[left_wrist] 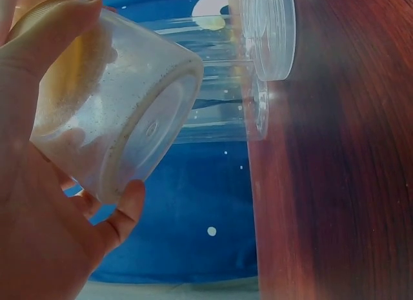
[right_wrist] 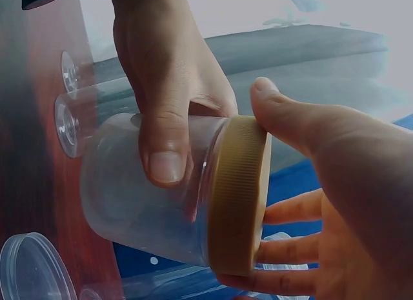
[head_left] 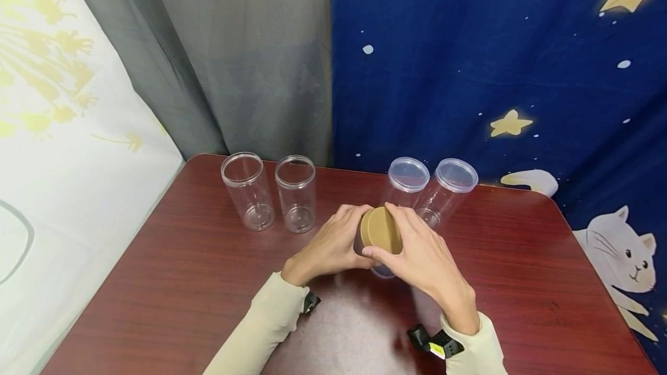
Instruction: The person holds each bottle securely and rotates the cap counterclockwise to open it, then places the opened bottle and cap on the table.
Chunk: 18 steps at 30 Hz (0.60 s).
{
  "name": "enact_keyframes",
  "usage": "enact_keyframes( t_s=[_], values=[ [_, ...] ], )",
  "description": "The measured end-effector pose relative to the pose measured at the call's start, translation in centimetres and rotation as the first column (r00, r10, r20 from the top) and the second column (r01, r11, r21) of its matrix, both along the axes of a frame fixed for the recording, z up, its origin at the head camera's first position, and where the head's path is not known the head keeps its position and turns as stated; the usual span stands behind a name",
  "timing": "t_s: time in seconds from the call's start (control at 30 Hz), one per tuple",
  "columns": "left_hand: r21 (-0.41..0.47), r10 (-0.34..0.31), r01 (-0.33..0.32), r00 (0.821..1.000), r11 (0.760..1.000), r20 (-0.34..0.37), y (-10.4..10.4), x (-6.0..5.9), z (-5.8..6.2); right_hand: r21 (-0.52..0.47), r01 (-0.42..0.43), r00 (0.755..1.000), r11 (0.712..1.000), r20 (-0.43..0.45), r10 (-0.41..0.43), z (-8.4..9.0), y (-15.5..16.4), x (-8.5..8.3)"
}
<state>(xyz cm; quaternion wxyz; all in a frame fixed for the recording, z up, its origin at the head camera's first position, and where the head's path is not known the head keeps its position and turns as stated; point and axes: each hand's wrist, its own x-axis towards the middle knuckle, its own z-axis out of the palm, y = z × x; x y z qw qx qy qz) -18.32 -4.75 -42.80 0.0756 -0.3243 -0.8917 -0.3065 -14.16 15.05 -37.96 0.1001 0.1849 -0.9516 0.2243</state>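
Above a red-brown table (head_left: 172, 282), the left hand (head_left: 328, 245) curls around a clear jar (right_wrist: 148, 197), steadying it off the surface, while the right hand (head_left: 427, 259) wraps its fingers over the tan lid (head_left: 382, 229), placed for twisting.

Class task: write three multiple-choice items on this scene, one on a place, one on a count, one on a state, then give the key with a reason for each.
1. Where do the open jars stand? A rear left of the table B front right C on the floor
2. How many clear jars behind the hands carry clear lids? A one B two C four
3. What does the right hand do? A lies flat on the table B grips the gold lid C holds a cup

Key: A, they stand by the grey curtain; B, two lidded jars stand at rear right; B, fingers curl round the lid.
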Motion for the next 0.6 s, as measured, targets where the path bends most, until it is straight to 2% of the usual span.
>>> enact_keyframes(
  t_s=[0.23,0.6],
  values=[
    [0.000,-0.011,0.011,1.000,1.000,-0.006,-0.08,-0.04,-0.04,-0.028,-0.069,0.998,0.997,-0.001,0.069,-0.13,0.23,-0.08],
    [0.000,-0.033,0.033,0.999,0.999,0.005,-0.18,-0.16,-0.12,-0.039,-0.130,0.991,0.991,0.020,0.131,-0.08,0.48,-0.05]
  ],
)
